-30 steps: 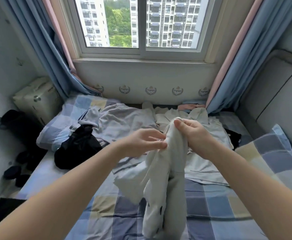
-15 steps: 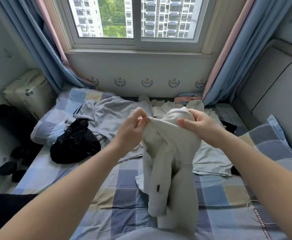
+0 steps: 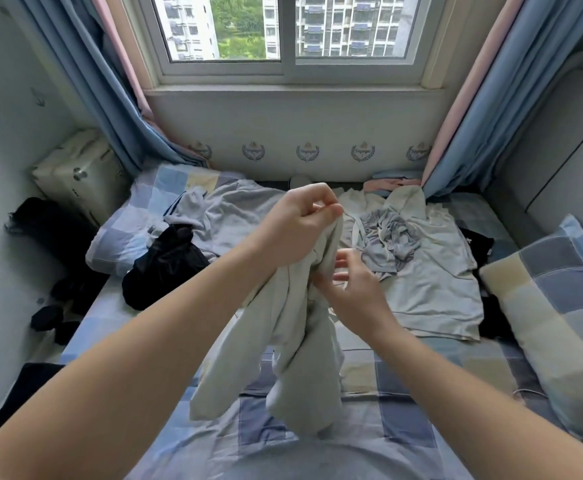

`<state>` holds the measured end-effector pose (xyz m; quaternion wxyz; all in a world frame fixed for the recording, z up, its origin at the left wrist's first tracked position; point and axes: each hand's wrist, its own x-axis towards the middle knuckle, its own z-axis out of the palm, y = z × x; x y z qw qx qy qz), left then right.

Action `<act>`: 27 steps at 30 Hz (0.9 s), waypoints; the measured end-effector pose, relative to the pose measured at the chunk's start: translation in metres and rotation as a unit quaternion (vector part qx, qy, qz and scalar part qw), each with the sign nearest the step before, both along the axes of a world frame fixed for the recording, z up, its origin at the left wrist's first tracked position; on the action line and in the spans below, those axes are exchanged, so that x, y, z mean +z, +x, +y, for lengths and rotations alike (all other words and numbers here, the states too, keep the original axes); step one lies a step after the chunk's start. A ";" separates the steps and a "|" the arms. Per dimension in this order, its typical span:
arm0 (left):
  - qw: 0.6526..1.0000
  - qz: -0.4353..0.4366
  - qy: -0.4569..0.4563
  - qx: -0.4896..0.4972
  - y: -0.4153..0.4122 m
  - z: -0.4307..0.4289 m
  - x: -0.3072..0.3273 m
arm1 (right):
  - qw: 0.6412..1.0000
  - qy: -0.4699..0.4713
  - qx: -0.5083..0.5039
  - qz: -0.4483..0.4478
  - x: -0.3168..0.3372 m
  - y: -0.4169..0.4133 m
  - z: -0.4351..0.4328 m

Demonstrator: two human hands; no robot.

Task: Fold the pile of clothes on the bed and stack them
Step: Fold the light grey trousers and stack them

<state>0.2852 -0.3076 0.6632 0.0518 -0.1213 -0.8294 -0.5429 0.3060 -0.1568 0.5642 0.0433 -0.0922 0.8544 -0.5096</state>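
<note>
One pale garment (image 3: 293,341) pinched at its top by left hand (image 3: 300,223), hanging down from that pinch over the bed (image 3: 380,431). Right hand (image 3: 352,289) just below, fingers loosely spread beside the cloth. Other clothes (image 3: 432,271) behind.

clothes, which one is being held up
The pale grey garment, pinched at its top by the left hand; the others lie on the bed.

Blue curtains (image 3: 117,109) flank window (image 3: 283,32); pillow (image 3: 556,306) right
</note>
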 end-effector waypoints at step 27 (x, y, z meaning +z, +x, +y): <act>0.979 -0.150 -0.068 -0.120 0.015 -0.013 -0.072 | 0.983 -0.061 0.159 -0.067 0.047 -0.030 0.033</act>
